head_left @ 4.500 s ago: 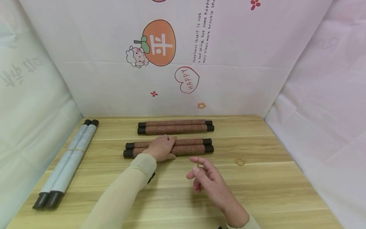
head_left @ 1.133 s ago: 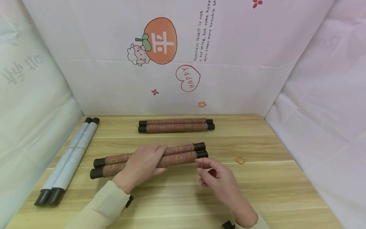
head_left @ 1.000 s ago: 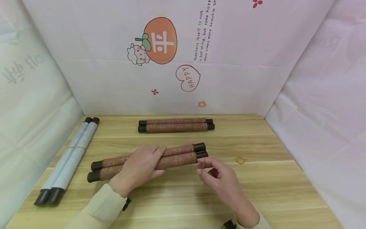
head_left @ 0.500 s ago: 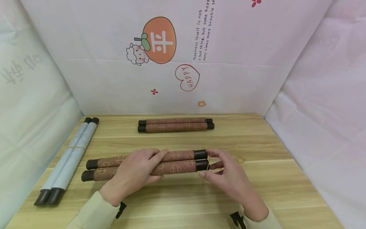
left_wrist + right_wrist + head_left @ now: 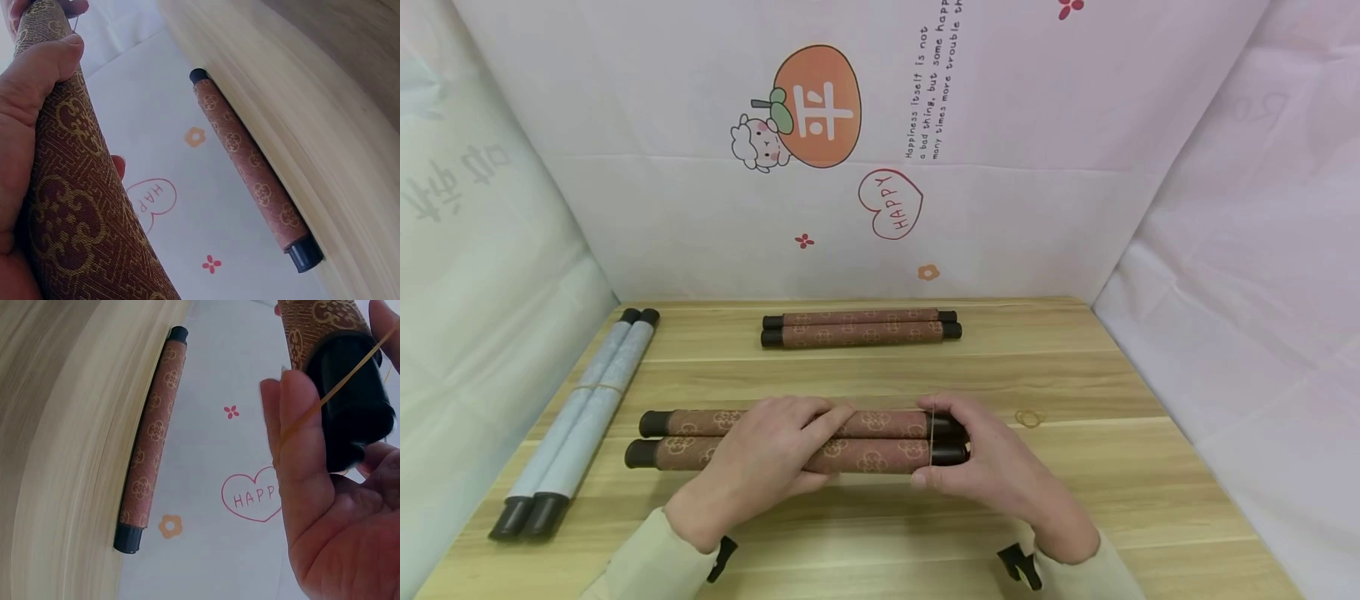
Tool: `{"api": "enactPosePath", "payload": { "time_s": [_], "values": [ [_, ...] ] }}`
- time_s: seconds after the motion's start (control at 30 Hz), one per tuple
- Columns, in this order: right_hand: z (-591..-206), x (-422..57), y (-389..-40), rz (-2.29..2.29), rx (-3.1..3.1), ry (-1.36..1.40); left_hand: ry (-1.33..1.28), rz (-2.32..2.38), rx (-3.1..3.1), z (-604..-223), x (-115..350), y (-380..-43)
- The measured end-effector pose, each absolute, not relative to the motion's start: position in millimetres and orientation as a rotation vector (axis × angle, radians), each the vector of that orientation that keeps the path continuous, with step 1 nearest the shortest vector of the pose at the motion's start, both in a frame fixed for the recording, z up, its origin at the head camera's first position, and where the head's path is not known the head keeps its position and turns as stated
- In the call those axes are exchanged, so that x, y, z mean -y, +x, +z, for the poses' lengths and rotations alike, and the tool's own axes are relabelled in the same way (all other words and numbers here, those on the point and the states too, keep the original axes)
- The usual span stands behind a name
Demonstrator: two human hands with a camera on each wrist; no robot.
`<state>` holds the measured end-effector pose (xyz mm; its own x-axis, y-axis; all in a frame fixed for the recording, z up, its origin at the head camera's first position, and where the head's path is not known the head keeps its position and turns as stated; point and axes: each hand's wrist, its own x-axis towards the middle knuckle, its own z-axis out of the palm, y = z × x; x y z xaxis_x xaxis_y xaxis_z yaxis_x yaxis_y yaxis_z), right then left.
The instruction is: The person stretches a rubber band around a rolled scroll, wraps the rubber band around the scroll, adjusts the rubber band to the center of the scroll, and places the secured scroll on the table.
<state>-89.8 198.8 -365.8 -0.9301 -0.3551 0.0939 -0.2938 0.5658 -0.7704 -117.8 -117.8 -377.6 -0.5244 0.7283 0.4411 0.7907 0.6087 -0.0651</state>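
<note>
Two brown flower-patterned scrolls (image 5: 872,460) with black end knobs lie side by side in my left hand (image 5: 763,458), which grips them near the middle from above. In the left wrist view my thumb presses along one patterned scroll (image 5: 69,212). At their right end is my right hand (image 5: 1007,475), its thumb and fingers spread inside a thin rubber band (image 5: 932,442). The right wrist view shows the stretched rubber band (image 5: 347,378) crossing in front of a black knob (image 5: 356,394). The knobs sit between my right thumb and fingers; part of the band is hidden.
Another pair of brown scrolls (image 5: 862,335) lies at the back of the wooden table (image 5: 1150,500). Two pale blue scrolls (image 5: 576,433), banded together, lie along the left side. Loose rubber bands (image 5: 1030,418) rest on the right. White printed cloth (image 5: 1000,225) walls the back and sides.
My left hand has drawn the brown scroll pair nearer and levelled it. My right hand has opened out the rubber band and moved it over the scrolls' right end.
</note>
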Motion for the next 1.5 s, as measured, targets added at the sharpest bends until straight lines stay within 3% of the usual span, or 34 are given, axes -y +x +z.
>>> {"api": "enactPosePath", "payload": {
  "time_s": [1.5],
  "values": [
    [-360, -191, -87, -1.149, -2.822, -0.650, -1.300, -0.269, 2.328, -373, 78, -104]
  ]
}}
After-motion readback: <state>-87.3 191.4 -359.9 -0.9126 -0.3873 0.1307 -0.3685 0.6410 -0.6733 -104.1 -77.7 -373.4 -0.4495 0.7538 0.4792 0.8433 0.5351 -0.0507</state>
